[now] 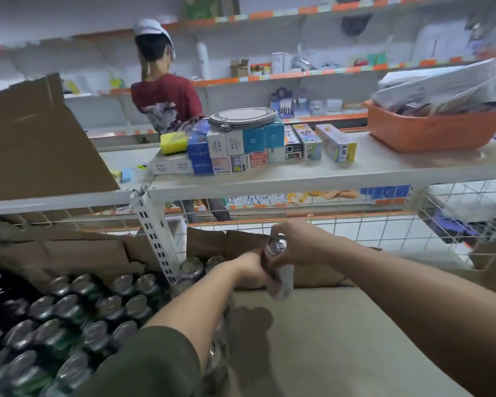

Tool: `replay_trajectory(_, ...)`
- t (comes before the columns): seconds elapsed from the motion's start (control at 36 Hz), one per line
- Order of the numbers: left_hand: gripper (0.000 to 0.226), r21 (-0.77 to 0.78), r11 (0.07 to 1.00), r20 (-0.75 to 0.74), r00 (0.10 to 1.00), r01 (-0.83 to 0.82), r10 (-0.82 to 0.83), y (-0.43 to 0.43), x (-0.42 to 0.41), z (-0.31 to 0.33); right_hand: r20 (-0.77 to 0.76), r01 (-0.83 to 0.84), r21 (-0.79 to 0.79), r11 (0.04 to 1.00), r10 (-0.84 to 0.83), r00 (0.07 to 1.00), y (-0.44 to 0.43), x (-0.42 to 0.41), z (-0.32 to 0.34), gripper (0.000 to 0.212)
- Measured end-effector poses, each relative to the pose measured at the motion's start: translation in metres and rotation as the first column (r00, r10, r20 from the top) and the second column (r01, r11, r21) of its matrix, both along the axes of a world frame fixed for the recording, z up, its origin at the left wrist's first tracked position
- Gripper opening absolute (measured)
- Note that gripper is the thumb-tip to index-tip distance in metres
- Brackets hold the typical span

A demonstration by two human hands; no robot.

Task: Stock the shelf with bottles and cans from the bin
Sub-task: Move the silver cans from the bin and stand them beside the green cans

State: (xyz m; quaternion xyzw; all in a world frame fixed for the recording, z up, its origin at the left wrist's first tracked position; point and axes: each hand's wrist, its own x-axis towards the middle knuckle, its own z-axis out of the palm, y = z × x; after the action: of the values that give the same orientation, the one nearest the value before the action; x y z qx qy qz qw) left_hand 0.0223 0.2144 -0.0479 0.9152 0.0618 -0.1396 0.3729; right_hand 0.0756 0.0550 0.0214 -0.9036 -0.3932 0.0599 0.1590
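Head camera looks down between two shelf levels, and we see both hands meeting at one silver can (279,265). The right hand (297,245) comes from above and its fingers are curled around the top part of the can, near the lid with the pull tab. The left hand (252,269) lies against the left side of the same can. Because of the blur, we cannot tell if its fingers close around it.

The can is tilted, its top turned towards us, and it is in the air over the beige lower shelf (341,345), in front of a cardboard box (212,243). On the left we see many green cans (69,313) with silver tops, standing close together in rows. A white slotted post (158,239) rises between them and the hands.

On the white upper shelf (355,170) stand small product boxes (255,150), with a yellow sponge (173,143) just beside them, and an orange basket (430,133) is on the right. Behind that shelf, a person in a red shirt (166,98) stands with the back to us.
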Motion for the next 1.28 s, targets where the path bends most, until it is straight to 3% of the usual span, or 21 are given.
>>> replay_trajectory(0.14, 0.052, -0.074, 0.995, 0.097, 0.993, -0.06, 0.067, 0.01, -0.001, -0.007, 0.042, 0.06, -0.042, 0.997, -0.058, 0.997, 0.012, -0.002, -0.011, 0.037)
replay_trajectory(0.28, 0.044, -0.148, 0.981, 0.198, 0.968, -0.123, 0.152, 0.014, -0.001, -0.013, -0.026, 0.145, -0.013, 0.989, -0.145, 0.989, 0.012, 0.007, -0.024, 0.045)
replay_trajectory(0.33, 0.044, -0.108, 0.987, 0.208, 0.969, -0.116, 0.136, 0.016, 0.001, -0.015, -0.08, 0.149, -0.012, 0.989, -0.15, 0.985, 0.011, 0.01, -0.03, 0.045)
replay_trajectory(0.56, 0.034, 0.033, 0.996, 0.117, 0.99, -0.086, 0.081, 0.016, 0.015, -0.037, -0.192, 0.118, -0.081, 0.99, -0.132, 0.973, 0.019, 0.032, -0.065, 0.052)
replay_trajectory(0.67, 0.028, 0.086, 0.993, 0.12, 0.991, -0.075, 0.064, 0.02, 0.016, -0.043, -0.201, 0.123, -0.11, 0.986, -0.143, 0.969, 0.019, 0.037, -0.074, 0.041)
replay_trajectory(0.86, 0.032, 0.107, 0.993, 0.078, 0.996, -0.047, 0.039, 0.025, 0.021, -0.05, -0.224, 0.147, -0.087, 0.985, -0.163, 0.961, 0.023, 0.042, -0.094, 0.039)
replay_trajectory(1.0, 0.048, 0.168, 0.986, 0.017, 1.0, -0.017, 0.014, 0.031, 0.023, -0.058, -0.246, 0.13, -0.097, 0.987, -0.15, 0.958, 0.027, 0.043, -0.103, 0.026)
replay_trajectory(1.28, 0.046, 0.215, 0.974, -0.02, 0.997, -0.066, 0.072, 0.036, 0.019, -0.061, -0.236, 0.13, -0.097, 0.987, -0.149, 0.96, 0.03, 0.039, -0.103, 0.041)
